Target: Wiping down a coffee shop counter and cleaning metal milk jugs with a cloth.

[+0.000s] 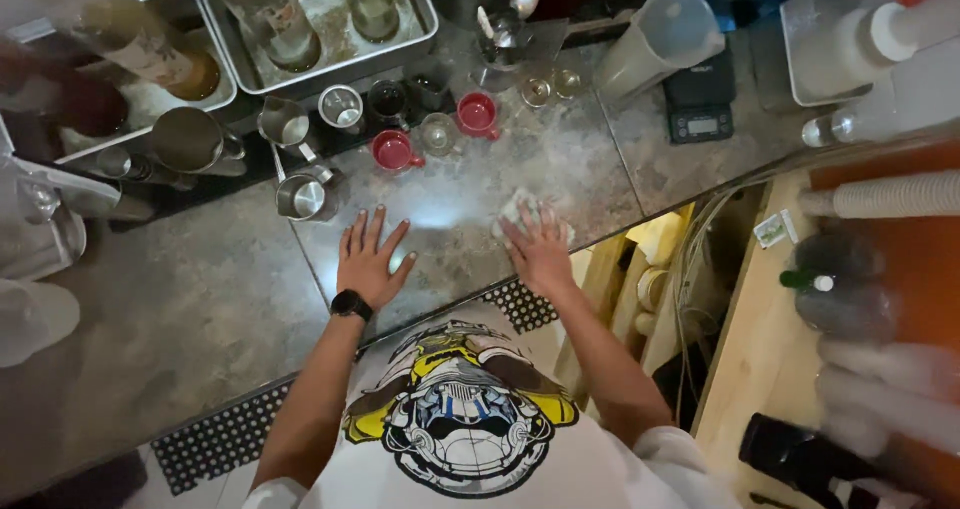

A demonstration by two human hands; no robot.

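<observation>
My left hand lies flat on the grey stone counter, fingers spread, holding nothing; a black watch sits on its wrist. My right hand presses palm-down on a small white cloth on the counter near the front edge. Both forearms reach out from my white printed shirt.
Behind the hands stand two red cups, small glasses, and steel pitchers. Metal trays hold bottles at the back. A black scale and clear measuring jug sit back right. A wooden shelf lies to the right.
</observation>
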